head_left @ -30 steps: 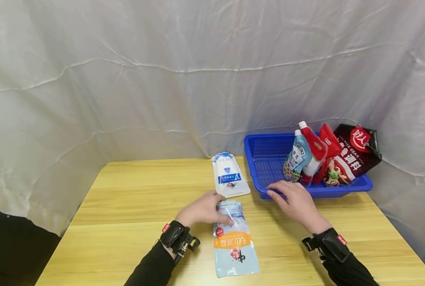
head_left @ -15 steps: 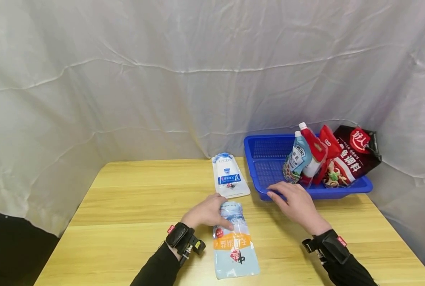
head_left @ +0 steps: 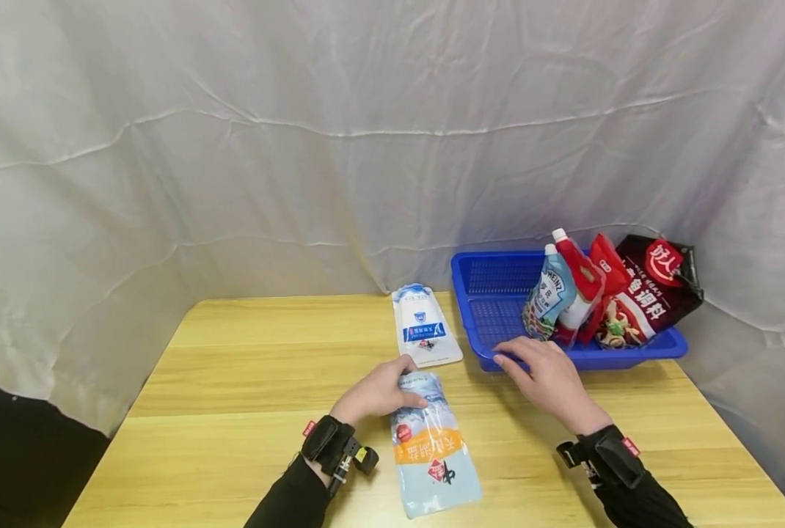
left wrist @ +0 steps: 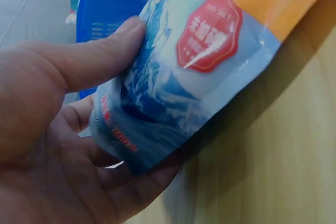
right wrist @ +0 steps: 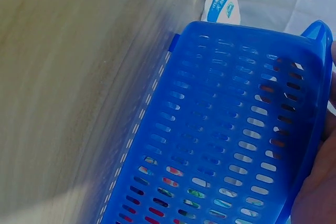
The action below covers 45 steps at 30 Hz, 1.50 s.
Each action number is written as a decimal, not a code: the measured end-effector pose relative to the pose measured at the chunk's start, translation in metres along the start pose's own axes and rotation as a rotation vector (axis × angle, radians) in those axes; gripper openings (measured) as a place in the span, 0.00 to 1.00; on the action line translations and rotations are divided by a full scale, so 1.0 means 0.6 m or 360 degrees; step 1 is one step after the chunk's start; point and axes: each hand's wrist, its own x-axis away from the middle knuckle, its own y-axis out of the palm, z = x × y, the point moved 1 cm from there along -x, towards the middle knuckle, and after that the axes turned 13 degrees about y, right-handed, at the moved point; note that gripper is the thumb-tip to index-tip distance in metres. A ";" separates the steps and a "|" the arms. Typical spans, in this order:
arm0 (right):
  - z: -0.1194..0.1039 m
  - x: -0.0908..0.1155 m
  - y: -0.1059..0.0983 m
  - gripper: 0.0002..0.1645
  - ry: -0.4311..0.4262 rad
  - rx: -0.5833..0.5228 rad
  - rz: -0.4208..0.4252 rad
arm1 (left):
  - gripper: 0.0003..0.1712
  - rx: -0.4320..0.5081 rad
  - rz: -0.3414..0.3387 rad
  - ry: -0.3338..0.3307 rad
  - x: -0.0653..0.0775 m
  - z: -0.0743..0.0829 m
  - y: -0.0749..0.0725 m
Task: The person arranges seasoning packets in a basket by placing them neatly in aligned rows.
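Observation:
My left hand pinches the far end of a light blue and orange salt bag, thumb on top and fingers beneath. In the left wrist view that end of the salt bag is raised off the wood. My right hand grips the front rim of a blue plastic basket; only part of this hand shows in the right wrist view, at the right edge. Just beyond the left hand, a white and blue salt bag lies flat on the table.
Inside the basket's right side stand a light blue Heinz spouted pouch, a red spouted pouch, a red packet and a black seasoning bag. Behind the wooden table hangs a grey cloth.
My left hand has taken hold of the near salt bag's far end and lifted it slightly; the bag has turned a little. The right hand stays at the basket rim.

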 end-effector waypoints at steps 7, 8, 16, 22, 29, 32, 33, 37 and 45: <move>-0.006 -0.004 -0.003 0.08 0.0022 -0.0055 -0.0005 | 0.13 0.0327 0.0234 -0.0043 0.010 -0.016 -0.003; -0.006 -0.004 -0.003 0.08 0.0031 -0.0060 -0.0016 | 0.13 0.0352 0.0264 -0.0055 0.012 -0.017 -0.003; -0.007 -0.005 -0.006 0.10 0.0123 -0.0095 -0.0094 | 0.11 0.0412 0.0459 -0.0122 0.021 -0.029 -0.008; -0.014 -0.005 -0.008 0.18 0.0231 -0.0208 -0.0124 | 0.10 0.0401 0.0590 -0.0144 0.026 -0.028 -0.029; -0.034 -0.010 -0.007 0.25 0.0270 -0.0395 0.0078 | 0.09 0.0464 0.0811 -0.0155 0.030 -0.012 -0.059; -0.049 -0.013 -0.005 0.27 0.0282 -0.0518 0.0174 | 0.09 0.0530 0.0920 -0.0156 0.033 -0.004 -0.071; -0.055 -0.014 -0.004 0.27 0.0291 -0.0573 0.0195 | 0.08 0.0577 0.0962 -0.0158 0.034 -0.001 -0.074; -0.082 -0.017 0.002 0.29 0.0352 -0.0887 0.0220 | 0.08 0.0715 0.1132 -0.0141 0.038 0.012 -0.085; -0.142 -0.024 0.021 0.35 0.0707 -0.1674 0.0013 | 0.09 0.0897 0.1372 -0.0095 0.045 0.043 -0.096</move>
